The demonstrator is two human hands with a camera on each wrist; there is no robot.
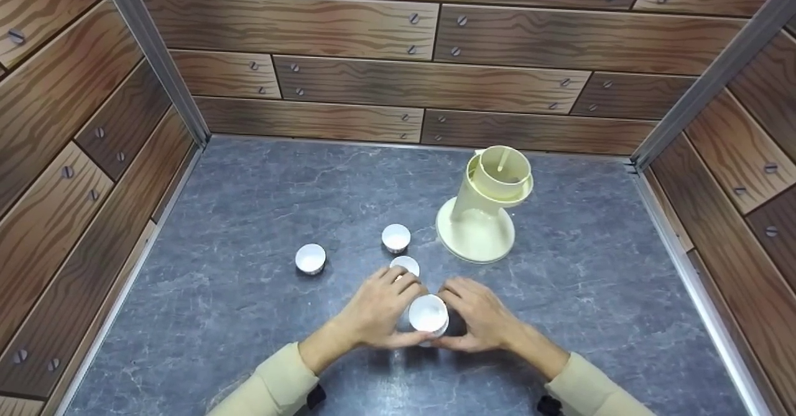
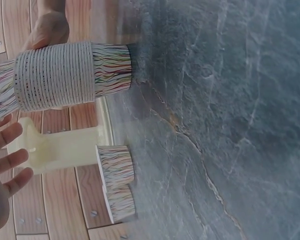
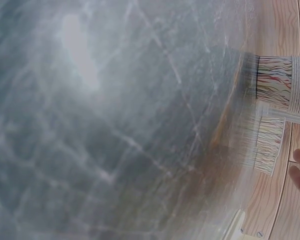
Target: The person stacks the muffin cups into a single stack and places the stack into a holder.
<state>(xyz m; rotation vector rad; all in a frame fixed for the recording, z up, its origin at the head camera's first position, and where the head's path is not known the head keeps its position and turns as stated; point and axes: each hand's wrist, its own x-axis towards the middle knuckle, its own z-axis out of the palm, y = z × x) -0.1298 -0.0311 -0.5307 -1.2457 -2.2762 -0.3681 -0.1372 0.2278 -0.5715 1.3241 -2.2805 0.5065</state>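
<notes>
- Closest to the person, two pale sleeves (image 1: 283, 372) reach forward over the desk (image 1: 205, 316).
- Just beyond the sleeves, the left hand (image 1: 382, 307) appears to pinch the upper cup (image 1: 428, 313) between the thumb and one finger; its other fingers are spread apart.
- Opposite it, the right hand (image 1: 479, 316) curls round the stack of cups (image 2: 60, 75), with thumb and fingers on two sides; how firmly, I cannot tell.
- Between both hands, the stack stands upright on the desk, and the upper cup sits at its top, a little tilted and not fully sunk in. I judge that the step in hand is fitting or freeing this cup; which of the two, I cannot tell.
- For the next move, it seems necessary to keep the stack steady with the right hand and to hold the upper cup in line with it, without squeezing.
- Behind the left hand, one half-hidden cup (image 1: 405, 264) stands near the middle cup (image 1: 396, 237); the far-left cup (image 1: 310, 258) stands well apart.
- Farther to the right, there is a cream stand (image 1: 476, 239) with a round base.
- At the back rises a plank-patterned wall (image 1: 348, 80).
</notes>
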